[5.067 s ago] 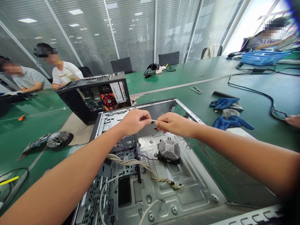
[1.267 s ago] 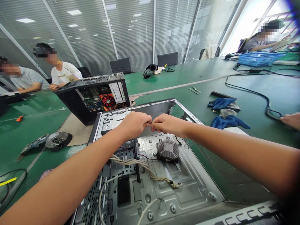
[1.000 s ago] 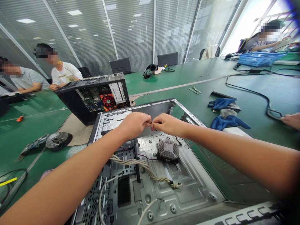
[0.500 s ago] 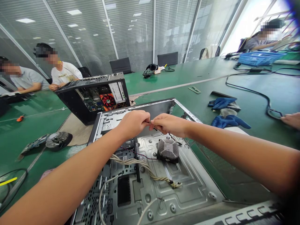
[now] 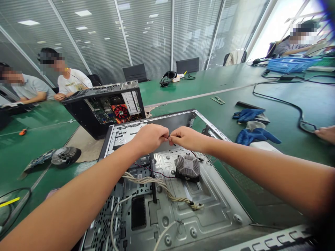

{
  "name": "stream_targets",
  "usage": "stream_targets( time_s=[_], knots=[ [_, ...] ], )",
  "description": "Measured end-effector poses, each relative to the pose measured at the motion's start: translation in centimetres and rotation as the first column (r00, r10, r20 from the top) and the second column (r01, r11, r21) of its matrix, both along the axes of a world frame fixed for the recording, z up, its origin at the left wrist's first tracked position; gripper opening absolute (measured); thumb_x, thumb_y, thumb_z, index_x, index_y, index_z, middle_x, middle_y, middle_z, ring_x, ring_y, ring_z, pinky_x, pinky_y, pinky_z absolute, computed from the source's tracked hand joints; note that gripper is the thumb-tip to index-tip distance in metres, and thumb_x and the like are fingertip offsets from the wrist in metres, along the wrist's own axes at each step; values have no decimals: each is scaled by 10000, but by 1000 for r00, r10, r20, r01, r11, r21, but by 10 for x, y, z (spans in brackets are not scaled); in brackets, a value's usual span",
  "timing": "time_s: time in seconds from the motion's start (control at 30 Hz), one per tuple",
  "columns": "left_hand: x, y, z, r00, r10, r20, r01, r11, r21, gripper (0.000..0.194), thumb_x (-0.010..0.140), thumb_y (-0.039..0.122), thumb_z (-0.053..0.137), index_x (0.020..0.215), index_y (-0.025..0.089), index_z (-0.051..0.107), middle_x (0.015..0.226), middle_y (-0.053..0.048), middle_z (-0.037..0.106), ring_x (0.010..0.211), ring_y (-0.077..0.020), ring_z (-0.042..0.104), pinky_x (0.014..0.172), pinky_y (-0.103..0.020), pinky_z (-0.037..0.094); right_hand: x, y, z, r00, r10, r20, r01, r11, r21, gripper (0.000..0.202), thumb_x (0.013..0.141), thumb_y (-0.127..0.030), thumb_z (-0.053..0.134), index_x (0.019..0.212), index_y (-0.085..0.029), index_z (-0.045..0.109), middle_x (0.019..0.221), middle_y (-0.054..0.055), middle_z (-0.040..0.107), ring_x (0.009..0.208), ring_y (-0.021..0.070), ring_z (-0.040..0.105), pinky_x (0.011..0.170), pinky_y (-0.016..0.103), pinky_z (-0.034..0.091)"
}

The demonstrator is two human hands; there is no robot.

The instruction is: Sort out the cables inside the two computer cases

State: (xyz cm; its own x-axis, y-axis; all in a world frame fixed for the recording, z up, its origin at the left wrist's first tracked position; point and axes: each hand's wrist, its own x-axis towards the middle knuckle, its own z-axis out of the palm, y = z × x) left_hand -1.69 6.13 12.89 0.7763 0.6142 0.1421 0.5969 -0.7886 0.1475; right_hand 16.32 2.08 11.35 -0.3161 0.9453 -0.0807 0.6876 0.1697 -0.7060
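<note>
Over the open metal computer case [image 5: 214, 205], my left hand [image 5: 152, 137] and my right hand [image 5: 187, 138] meet with closed, pinching fingers. Between the fingertips runs a thin dark cable [image 5: 169, 136], mostly hidden by the fingers. A finned heatsink [image 5: 187, 165] lies on the case floor just below my right hand, with a thin dark wire leading from it on each side. Nearer to me, a bundle of twisted beige cables [image 5: 170, 194] crosses the case floor.
Behind the case stands a second computer tower [image 5: 86, 118] with a red fan. Blue gloves [image 5: 255, 134] lie to the right, near another person's hand [image 5: 326, 133]. At the left rests a grey round part [image 5: 65, 157]. People sit at the far left and far right.
My fingertips have shifted slightly on the thin cable and less of it shows between them. The heatsink and the case stay where they were.
</note>
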Motion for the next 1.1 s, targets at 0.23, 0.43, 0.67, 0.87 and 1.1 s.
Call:
stream_targets(
  time_s=[0.23,0.43,0.67,0.87,1.1],
  knots=[
    [-4,1,-1,998,-34,58,29,997,70,34,791,162,597,789,186,621,752,-15,630,691,-146,540,625,-271,364,-3,-3,4,996,-61,-71,56,996,-68,225,813,-262,471,698,-159,635,541,-42,345,493,101,277,508,283,224],
    [-3,-1,2,1000,9,27,-11,998,66,98,835,202,581,758,198,642,755,-10,658,675,-144,550,606,-275,344,-1,-1,2,998,-33,-44,32,999,-33,235,817,-286,483,718,-158,654,532,-39,354,495,105,285,515,282,226],
    [-1,-1,2,999,2,-47,5,989,147,128,868,241,556,802,212,663,781,-8,692,702,-158,590,625,-289,337,-2,1,4,998,-10,65,6,998,70,246,831,-230,468,683,-159,652,559,-11,469,525,116,378,586,295,289],
    [-1,-1,1,999,-4,-49,12,987,157,127,862,220,544,805,212,657,805,-15,699,717,-158,592,647,-291,340,-3,1,2,995,-22,97,10,991,130,243,827,-223,472,661,-169,641,558,-3,489,557,128,420,604,293,298],
    [-1,-4,2,999,-5,-50,15,979,206,138,851,228,525,787,198,644,776,-21,684,697,-161,579,636,-295,344,-4,-2,3,992,-81,-99,78,996,-29,206,818,-209,498,654,-163,614,518,-31,369,498,104,302,523,282,231]
  ],
)
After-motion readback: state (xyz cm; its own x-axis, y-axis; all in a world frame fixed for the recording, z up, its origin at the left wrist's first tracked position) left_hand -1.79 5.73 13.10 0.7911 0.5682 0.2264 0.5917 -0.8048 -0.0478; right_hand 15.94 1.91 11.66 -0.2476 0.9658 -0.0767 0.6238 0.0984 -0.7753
